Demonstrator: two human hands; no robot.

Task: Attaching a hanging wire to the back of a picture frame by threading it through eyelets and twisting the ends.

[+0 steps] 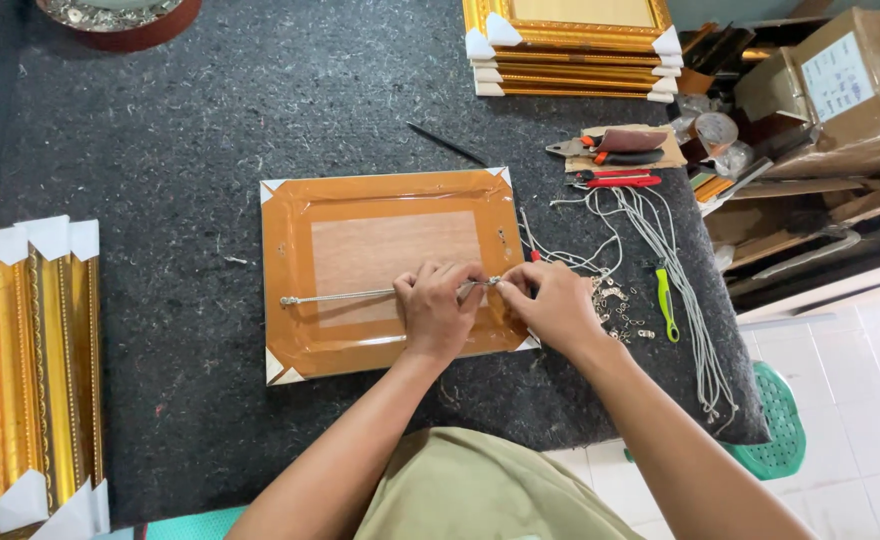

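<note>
Your left hand (438,308) and right hand (557,303) meet at the right edge of the face-down orange-taped picture frame (390,272), fingers pinched shut on the grey hanging cord (345,295) stretched across its back. Open dark felt bench (180,180) lies to the frame's left; loose grey cords (660,250) crowd the right.
</note>
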